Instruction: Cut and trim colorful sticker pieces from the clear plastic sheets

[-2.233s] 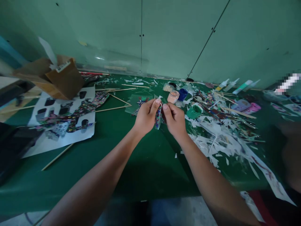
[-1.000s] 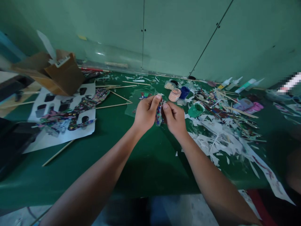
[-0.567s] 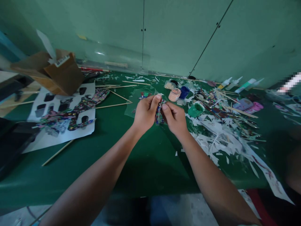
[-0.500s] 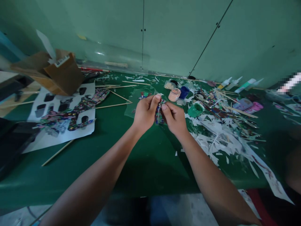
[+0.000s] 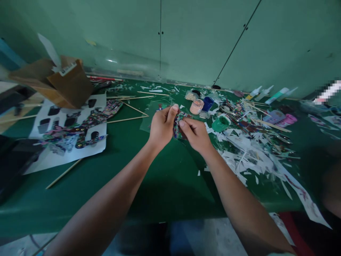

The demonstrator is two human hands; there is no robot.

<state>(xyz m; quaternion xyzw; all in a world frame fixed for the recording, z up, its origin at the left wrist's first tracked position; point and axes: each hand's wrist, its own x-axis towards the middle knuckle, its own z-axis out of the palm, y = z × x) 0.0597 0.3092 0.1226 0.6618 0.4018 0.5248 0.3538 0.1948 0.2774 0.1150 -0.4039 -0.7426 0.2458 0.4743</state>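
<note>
Between my two hands is a small multicoloured patterned piece (image 5: 178,129), dark with bits of red, blue and green; its exact kind I cannot make out. My left hand (image 5: 163,124) pinches its left side, thumb on top. With thumb and bent fingers, my right hand (image 5: 196,132) grips the right side. Behind my left hand a clear plastic sheet (image 5: 145,122) lies on the green table (image 5: 170,185). Just beyond my right hand stand a peach paint jar (image 5: 196,106), a blue jar (image 5: 208,104) and a green jar (image 5: 220,123).
At the left, a cardboard box (image 5: 70,85) stands by a white sheet (image 5: 93,151) bearing patterned cutouts. Thin wooden sticks (image 5: 128,119) lie about. White paper scraps (image 5: 237,160), scissors and glue tubes (image 5: 277,96) crowd the right side. Another person's arm (image 5: 331,185) shows at the right edge.
My right hand has shifted slightly and more of the patterned piece shows between my hands. The whole view has slid a little. Both hands keep their hold.
</note>
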